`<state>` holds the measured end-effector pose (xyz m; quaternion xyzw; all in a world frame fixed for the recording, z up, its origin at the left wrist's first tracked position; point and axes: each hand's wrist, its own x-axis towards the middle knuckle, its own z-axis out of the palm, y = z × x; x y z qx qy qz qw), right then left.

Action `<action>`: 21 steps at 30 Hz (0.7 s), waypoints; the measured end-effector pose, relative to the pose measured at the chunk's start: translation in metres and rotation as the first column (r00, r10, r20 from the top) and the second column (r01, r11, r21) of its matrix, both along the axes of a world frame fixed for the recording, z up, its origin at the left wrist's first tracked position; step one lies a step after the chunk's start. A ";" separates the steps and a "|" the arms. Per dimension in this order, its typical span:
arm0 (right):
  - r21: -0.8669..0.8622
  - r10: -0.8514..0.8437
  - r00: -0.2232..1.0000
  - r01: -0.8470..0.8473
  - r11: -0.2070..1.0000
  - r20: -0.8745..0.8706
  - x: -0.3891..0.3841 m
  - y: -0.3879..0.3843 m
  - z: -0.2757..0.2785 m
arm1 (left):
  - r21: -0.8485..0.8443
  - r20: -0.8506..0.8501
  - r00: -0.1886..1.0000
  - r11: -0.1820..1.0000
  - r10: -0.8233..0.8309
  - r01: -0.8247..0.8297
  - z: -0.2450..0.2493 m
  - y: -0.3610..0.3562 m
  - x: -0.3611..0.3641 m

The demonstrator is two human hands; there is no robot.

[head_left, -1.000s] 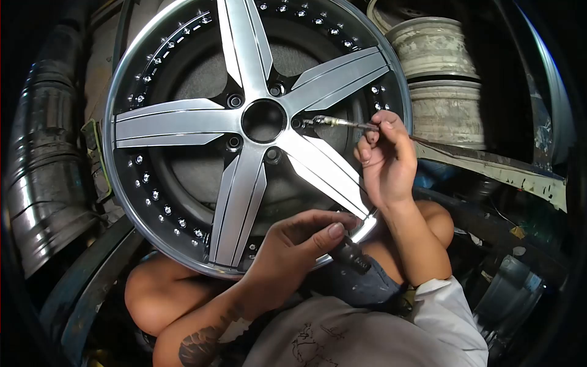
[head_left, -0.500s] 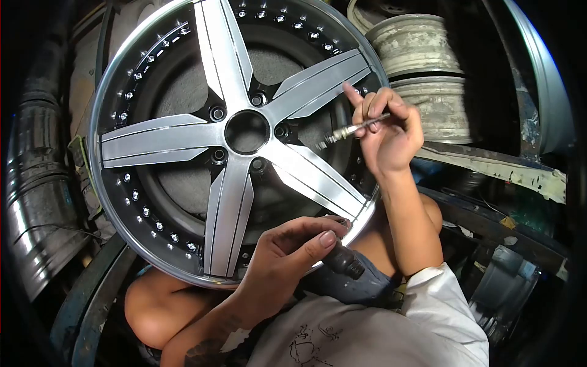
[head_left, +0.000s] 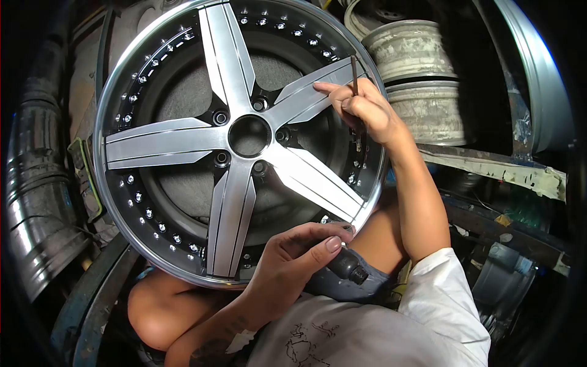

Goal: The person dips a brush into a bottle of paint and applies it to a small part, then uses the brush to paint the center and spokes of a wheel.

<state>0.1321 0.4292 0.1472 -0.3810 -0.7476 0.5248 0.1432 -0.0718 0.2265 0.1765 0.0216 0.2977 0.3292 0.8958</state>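
Right hand (head_left: 365,110) higher, fisted on thin rod (head_left: 354,68); left hand (head_left: 287,257) seemingly gripping dark handle (head_left: 347,266).

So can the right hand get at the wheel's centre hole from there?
Probably yes. The right hand sits on the upper-right spoke, and the wheel face between it and the centre hole is bare. It grips a thin tool, though; the left hand holds a dark handle lower down.

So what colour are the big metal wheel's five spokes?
Spokes: shiny silver, dark-lined; head view.
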 end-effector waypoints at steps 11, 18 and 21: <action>0.066 -0.017 0.996 0.011 0.998 0.093 0.009 -0.008 -0.008 | 0.018 0.010 1.000 1.000 0.024 -0.024 -0.002 -0.003 -0.002; 0.133 -0.098 0.983 0.119 0.984 -0.155 0.011 -0.005 -0.012 | 0.024 0.007 1.000 1.000 0.019 -0.019 0.002 -0.003 -0.002; 0.229 -0.089 0.993 0.104 0.968 -0.076 -0.001 -0.008 -0.019 | 0.029 0.010 1.000 1.000 0.003 -0.004 0.003 -0.001 0.000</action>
